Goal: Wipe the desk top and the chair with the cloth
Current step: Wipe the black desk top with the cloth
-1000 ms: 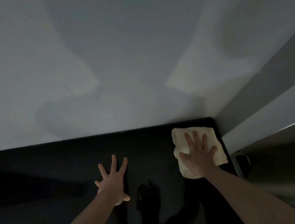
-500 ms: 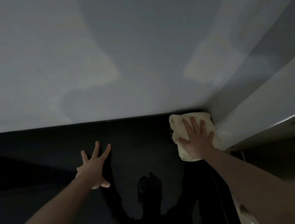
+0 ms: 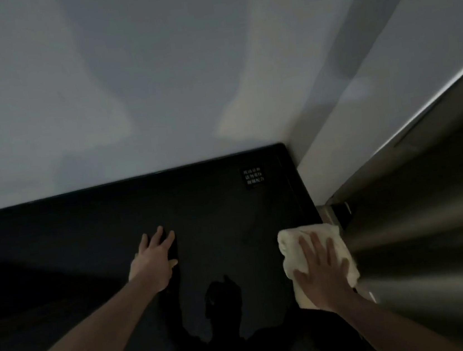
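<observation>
A glossy black desk top runs along the wall in a dim room. A pale yellow cloth lies at the desk's right edge, folded and partly hanging past it. My right hand presses flat on the cloth with fingers straight and spread. My left hand rests flat on the bare desk near the middle, fingers straight. No chair shows in this view.
A white wall rises behind the desk. At the far right corner sits a small label with white text. A white panel and a grey metallic surface stand right of the desk.
My right hand has drawn the cloth back from the desk's far right corner toward me along the right edge, uncovering the small label. My left hand stays flat on the desk.
</observation>
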Tool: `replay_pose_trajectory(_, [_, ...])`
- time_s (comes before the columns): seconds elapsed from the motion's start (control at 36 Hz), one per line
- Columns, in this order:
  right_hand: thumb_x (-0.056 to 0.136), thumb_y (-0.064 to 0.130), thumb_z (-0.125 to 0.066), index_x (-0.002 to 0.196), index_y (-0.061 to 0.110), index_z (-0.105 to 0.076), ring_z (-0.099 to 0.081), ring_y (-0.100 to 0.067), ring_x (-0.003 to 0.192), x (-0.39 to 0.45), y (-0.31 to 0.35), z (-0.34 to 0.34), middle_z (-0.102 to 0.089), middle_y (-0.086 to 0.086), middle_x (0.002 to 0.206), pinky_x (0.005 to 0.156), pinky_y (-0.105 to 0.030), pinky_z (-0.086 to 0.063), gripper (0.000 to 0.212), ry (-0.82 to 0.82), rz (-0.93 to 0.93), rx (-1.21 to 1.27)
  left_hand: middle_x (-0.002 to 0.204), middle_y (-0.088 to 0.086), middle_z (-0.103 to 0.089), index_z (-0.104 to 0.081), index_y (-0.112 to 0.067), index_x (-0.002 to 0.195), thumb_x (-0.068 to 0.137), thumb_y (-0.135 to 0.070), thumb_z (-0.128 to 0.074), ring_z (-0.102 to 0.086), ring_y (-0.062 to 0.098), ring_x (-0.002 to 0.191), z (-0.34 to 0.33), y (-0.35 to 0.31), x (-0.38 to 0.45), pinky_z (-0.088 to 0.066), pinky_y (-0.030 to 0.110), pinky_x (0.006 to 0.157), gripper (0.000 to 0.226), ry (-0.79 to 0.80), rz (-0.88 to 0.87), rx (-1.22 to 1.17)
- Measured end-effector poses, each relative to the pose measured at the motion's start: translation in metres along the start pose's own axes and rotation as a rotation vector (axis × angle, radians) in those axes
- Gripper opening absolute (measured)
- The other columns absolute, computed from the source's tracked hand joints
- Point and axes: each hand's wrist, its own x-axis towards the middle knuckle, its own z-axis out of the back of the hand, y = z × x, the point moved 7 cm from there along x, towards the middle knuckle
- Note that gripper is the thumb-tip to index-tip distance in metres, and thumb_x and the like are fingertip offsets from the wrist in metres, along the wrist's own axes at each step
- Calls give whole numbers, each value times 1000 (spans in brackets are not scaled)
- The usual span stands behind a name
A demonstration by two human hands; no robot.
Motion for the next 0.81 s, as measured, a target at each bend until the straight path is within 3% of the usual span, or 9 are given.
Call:
replay_pose_trajectory(0.08, [97, 67, -9, 139, 32, 43, 27, -33, 151, -36, -7, -25, 37, 1, 161, 121, -64, 0, 75, 57, 2, 38, 169, -7, 15, -1, -34, 163, 98, -41, -62, 8, 32, 156, -15, -10, -18, -28, 56, 121, 89, 53, -26, 34])
replay_pose_trajectory(0.19, [84, 75, 2, 144, 35, 39, 27, -32, 151, -64, -13, -43, 37, 3, 161, 119, -65, -1, 81, 110, -18, 41, 166, -5, 28, 13, -29, 162, 84, -53, -77, 17, 37, 154, -37, -22, -44, -26, 58, 120, 121, 154, -56, 110])
replay_pose_trajectory(0.28, [99, 67, -22, 140, 36, 40, 29, -34, 150, -61, -9, -40, 36, 2, 162, 119, -68, -4, 81, 138, -33, 97, 163, -2, 35, 18, -26, 160, 76, -51, -84, 21, 41, 152, -54, -28, -57, -23, 63, 119, 135, 181, -49, 129])
replay_pose_trajectory(0.33, [101, 65, -27, 137, 34, 43, 31, -36, 149, -52, -4, -31, 38, -1, 161, 118, -68, -3, 84, 121, -44, 130, 162, -1, 37, 19, -25, 160, 75, -47, -86, 22, 43, 151, -60, -32, -61, -23, 65, 119, 137, 173, -24, 122])
replay_pose_trajectory(0.39, [97, 72, -19, 130, 33, 52, 33, -38, 147, -37, 0, -18, 42, -3, 157, 118, -69, 0, 88, 113, -40, 115, 161, -1, 39, 20, -24, 160, 77, -42, -86, 22, 43, 151, -62, -36, -60, -25, 65, 118, 136, 169, 4, 117])
replay_pose_trajectory(0.47, [67, 88, 14, 119, 38, 63, 39, -37, 141, -2, 8, 5, 46, -4, 153, 117, -70, 6, 87, 65, 18, 84, 160, 0, 41, 22, -24, 159, 77, -38, -87, 22, 45, 151, -63, -39, -56, -25, 65, 117, 137, 187, 34, 109])
replay_pose_trajectory(0.5, [68, 86, 12, 122, 39, 61, 39, -37, 141, 12, 11, 13, 44, -4, 154, 116, -70, 6, 86, 61, 42, 68, 159, 0, 42, 22, -24, 159, 77, -37, -87, 22, 46, 150, -63, -40, -55, -26, 66, 117, 137, 190, 37, 112])
replay_pose_trajectory(0.61, [99, 66, -30, 138, 37, 39, 29, -38, 149, 67, 28, 62, 33, 1, 164, 119, -68, 0, 85, 10, 137, 47, 158, 0, 45, 25, -25, 158, 76, -35, -88, 23, 48, 149, -64, -44, -50, -27, 67, 116, 140, 203, 59, 113])
replay_pose_trajectory(0.81, [100, 65, -36, 157, 34, 22, 29, -36, 150, 133, 49, 114, 32, 4, 164, 118, -68, 0, 87, 3, 180, 54, 155, -3, 48, 28, -28, 156, 72, -35, -90, 25, 48, 149, -66, -42, -43, -29, 66, 116, 145, 174, 65, 107])
